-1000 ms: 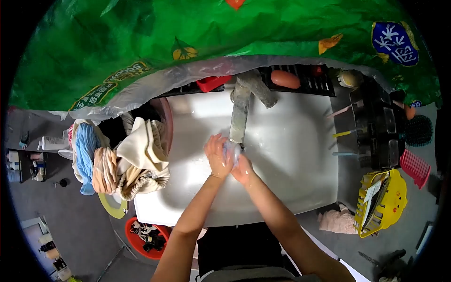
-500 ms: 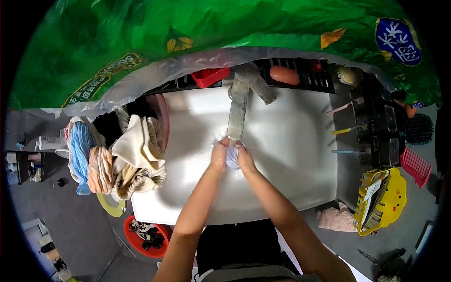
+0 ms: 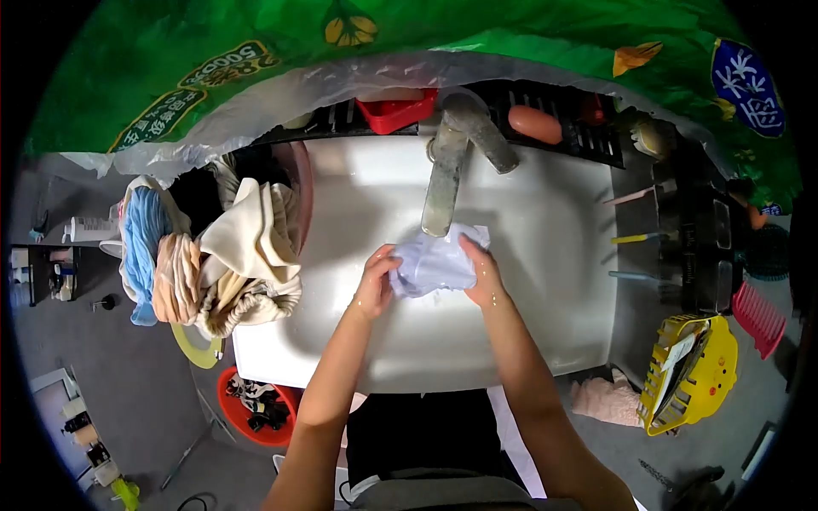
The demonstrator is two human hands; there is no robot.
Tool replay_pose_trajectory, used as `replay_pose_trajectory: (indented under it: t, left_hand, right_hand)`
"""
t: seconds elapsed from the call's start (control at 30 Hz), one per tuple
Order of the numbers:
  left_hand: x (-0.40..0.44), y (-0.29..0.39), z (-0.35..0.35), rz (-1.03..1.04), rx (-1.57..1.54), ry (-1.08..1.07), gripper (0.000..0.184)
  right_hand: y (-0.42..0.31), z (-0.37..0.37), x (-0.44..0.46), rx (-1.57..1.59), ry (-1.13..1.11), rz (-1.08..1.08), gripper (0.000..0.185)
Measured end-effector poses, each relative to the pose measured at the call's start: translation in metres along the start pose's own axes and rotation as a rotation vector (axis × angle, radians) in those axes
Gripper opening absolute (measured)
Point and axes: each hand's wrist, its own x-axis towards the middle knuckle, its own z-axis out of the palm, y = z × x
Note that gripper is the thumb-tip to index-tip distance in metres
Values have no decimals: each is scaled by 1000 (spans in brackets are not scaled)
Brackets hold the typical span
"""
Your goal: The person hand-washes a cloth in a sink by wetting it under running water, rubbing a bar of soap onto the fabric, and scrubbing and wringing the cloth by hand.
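A wet, pale lavender cloth (image 3: 433,266) is spread between my two hands below the tap (image 3: 445,183), over the white sink (image 3: 545,255). My left hand (image 3: 377,279) grips its left edge, thumb on top. On the opposite side, my right hand (image 3: 483,272) pinches the cloth's right edge. Water drops glisten on both wrists. The cloth's far side passes close under the spout. What kind of garment or cloth it is, I cannot make out.
A pile of cream, blue and peach clothes (image 3: 247,247) sits at the sink's left edge. Behind the tap are a red container (image 3: 396,112) and a pink soap bar (image 3: 535,124). A toothbrush rack (image 3: 694,234) and yellow basket (image 3: 694,375) stand right. A green plastic bag (image 3: 477,30) hangs overhead.
The cloth was bunched between my close-set hands under the spout. Now my hands have moved apart and the cloth is opened out between them.
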Motion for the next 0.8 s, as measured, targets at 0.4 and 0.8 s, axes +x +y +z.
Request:
replay_pose_trajectory:
  t: [0.4,0.8]
  left_hand:
    - [-3,-17,-19,140,-54,-19,26]
    - [31,-26,-12,-176,-96,-156,57]
  right_hand:
    - [-3,-1,-13,157,-246,92,39]
    - [6,34,-10,-132,-255,271,47]
